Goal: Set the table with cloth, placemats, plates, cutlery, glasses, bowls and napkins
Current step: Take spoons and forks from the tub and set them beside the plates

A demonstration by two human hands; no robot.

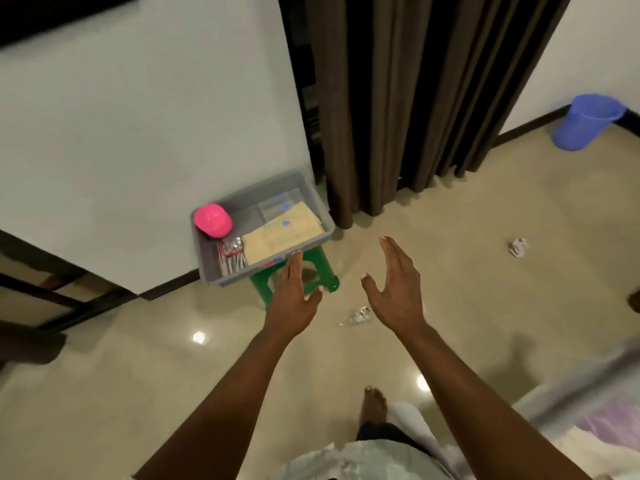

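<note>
The grey tub (263, 233) stands on a green stool (294, 277) against the white wall, to the left of the brown curtain (408, 98) and far from the person. It is the largest of the task's things here. I judge it to be stiff plastic and rather light, but with loose things inside it may tip, so it should be taken by the rim on 2 opposite sides and kept level.

Inside, on the right, lie pale yellow mats (284, 233), flat and stacked. They look thin and bendable, so I would lift them from a long edge with the whole stack together. Behind them there is something clear and blurred, perhaps glasses; I cannot tell.

The pink bowl (212, 220) lies upside down in the far left corner of the tub. It seems to be light plastic, smooth and not fragile; a grip over its rim should do.

The cutlery (232, 256) is in the near left corner, a small bundle of metal pieces. It is hard and slippery, and is best pinched together at the handles.

Both arms stretch forward. The left hand (292, 299) has straight fingers and holds nothing; its fingertips are just at the tub's near rim. The right hand (394, 282) is spread, palm facing left, empty, to the right of the tub and apart from it.
</note>
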